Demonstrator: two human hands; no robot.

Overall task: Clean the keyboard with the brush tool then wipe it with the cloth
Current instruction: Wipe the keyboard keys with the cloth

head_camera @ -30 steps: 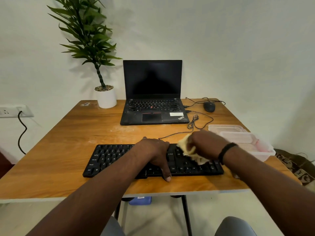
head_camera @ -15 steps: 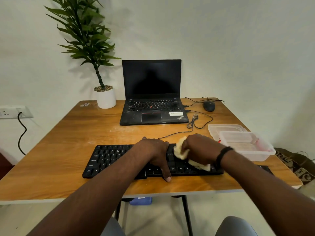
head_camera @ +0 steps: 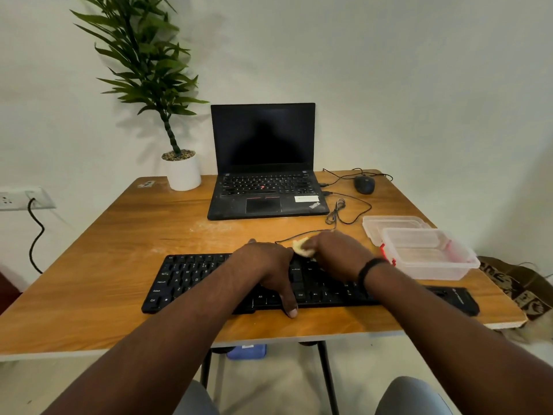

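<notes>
Keyboard (head_camera: 191, 277) lies flat along the near edge of the wooden table (head_camera: 104, 250), black and wide, with its cable running back toward the laptop (head_camera: 263, 187). On the far left stands a plant in a white pot (head_camera: 183, 172). Next comes the left hand (head_camera: 266, 271), which rests on the middle of the keyboard with fingers laid over the keys and the thumb at the front edge, pressing it down and not curled round anything. Just to its right, the right hand (head_camera: 336, 253) grips the cloth (head_camera: 302, 248), a pale yellow bunch, against the back rows of keys. I judge the wiping step is in progress. The keyboard looks light and stiff, so it may slide; holding it down by the frame seems wise, because keys give under pressure. The cloth is soft and folds easily. Farther right are clear plastic boxes (head_camera: 428, 256) and a flat black object (head_camera: 454, 298) at the table edge.
</notes>
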